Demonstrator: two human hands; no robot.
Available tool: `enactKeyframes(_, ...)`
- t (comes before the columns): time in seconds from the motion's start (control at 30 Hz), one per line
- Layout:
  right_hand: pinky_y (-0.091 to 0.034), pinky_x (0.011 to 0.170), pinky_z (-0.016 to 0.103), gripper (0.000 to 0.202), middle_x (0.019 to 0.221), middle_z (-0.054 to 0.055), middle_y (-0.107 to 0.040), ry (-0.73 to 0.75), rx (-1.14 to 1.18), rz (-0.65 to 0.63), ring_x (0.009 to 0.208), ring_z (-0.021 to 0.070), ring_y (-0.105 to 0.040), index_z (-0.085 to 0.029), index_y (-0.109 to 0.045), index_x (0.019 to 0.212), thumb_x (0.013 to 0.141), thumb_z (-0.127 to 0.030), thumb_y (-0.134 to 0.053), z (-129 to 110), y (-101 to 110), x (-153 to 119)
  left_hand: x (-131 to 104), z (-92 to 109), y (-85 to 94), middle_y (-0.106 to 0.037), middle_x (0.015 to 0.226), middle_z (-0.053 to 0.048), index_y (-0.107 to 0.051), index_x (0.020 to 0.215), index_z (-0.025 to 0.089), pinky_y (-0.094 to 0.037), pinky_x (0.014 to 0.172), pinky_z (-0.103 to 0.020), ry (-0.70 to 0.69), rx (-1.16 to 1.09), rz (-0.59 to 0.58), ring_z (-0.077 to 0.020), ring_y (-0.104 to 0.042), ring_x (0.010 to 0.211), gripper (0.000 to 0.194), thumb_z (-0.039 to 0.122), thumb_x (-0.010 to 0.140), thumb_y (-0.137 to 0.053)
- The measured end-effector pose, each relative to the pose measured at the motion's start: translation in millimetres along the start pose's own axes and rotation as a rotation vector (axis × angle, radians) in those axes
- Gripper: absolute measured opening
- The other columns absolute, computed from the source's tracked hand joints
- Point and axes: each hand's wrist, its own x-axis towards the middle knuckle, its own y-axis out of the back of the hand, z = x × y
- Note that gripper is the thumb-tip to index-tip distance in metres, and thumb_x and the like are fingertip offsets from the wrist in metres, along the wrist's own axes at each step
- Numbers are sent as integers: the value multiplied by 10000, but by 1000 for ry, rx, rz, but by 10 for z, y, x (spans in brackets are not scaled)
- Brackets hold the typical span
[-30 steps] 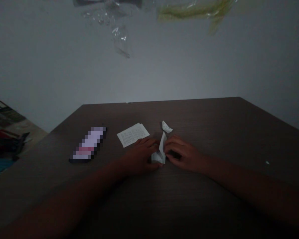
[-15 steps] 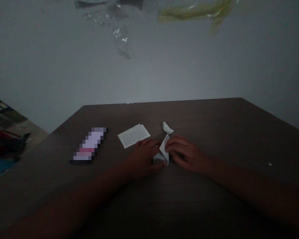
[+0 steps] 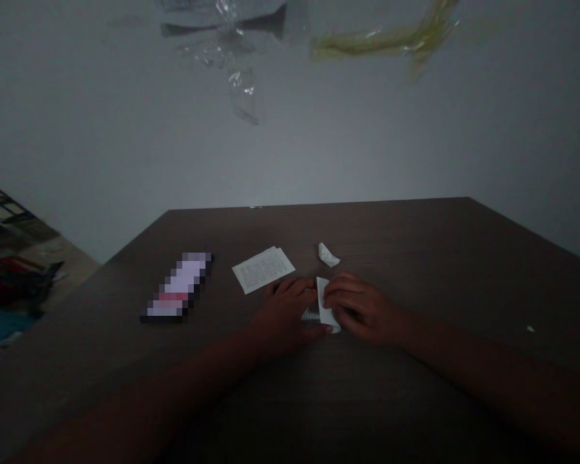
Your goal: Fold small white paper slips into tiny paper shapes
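A small printed paper sheet (image 3: pixel 327 307) lies on the table between my hands, with one part folded over so its pale blank side faces up. My left hand (image 3: pixel 287 312) holds it down from the left, the thumb at its near edge and the fingers at its far edge. From the right, the closed fingers of my right hand (image 3: pixel 362 304) grip the folded flap. Both hands hide portions of the sheet. Just beyond them sits a small folded paper piece (image 3: pixel 328 255). Several printed paper sheets (image 3: pixel 263 269) lie stacked beyond my left hand.
A phone (image 3: pixel 178 288) with a blurred screen lies on the dark wooden table (image 3: pixel 396 238) at the left. A tiny white scrap (image 3: pixel 530 328) is at the right. Behind the table rises a wall (image 3: pixel 367 142) with tape on it. Cluttered items (image 3: pixel 9 277) stand beyond the left edge.
The paper's flap has gone from a slanted, pointed shape to a straighter, upright strip under my right fingers. The whole view has shifted slightly, so everything appears a little lower.
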Motion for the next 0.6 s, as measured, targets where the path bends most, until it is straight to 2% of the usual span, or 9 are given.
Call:
enactKeyframes(0.1,-686,945,462,256,1122,95,-814,-4,7,-19,1059,264,-779,-249,-740,1212,1064,-90,-603,3,0,-11,5,-22,-5,-702,1635,-113,-766,1408,253,-431,1351,-652,5,-3,-13,-416,-593,1581,471,402,991,-929)
enactKeyframes(0.23,-692,953,456,256,1126,100,-813,25,7,-41,1065,259,-776,-239,-733,1222,1064,-85,-602,9,-9,-23,4,-64,17,-688,1659,-101,-767,1430,263,-420,1373,-668,-5,-38,-37,-422,-566,1615,521,359,950,-945)
enactKeyframes(0.43,-694,993,472,303,1124,99,-810,35,-10,-75,1058,263,-777,-243,-724,1247,1040,-61,-600,5,-11,-28,-24,-186,69,-699,1662,-74,-805,1396,313,-446,1366,-661,-84,-54,-47,-412,-593,1603,476,336,938,-931)
enactKeyframes(0.5,-697,970,461,317,1128,100,-811,25,2,-86,1058,265,-776,-246,-729,1253,1033,-57,-602,12,-8,-35,-37,-261,91,-694,1680,-71,-788,1432,320,-440,1381,-647,-120,-60,-46,-399,-593,1615,504,315,944,-915)
enactKeyframes(0.6,-697,974,470,313,1132,105,-815,14,12,-96,1073,270,-779,-241,-743,1254,1040,-62,-602,27,7,-43,-45,-406,132,-679,1708,-104,-699,1563,296,-453,1395,-591,-136,-126,-52,-358,-597,1628,646,260,950,-902)
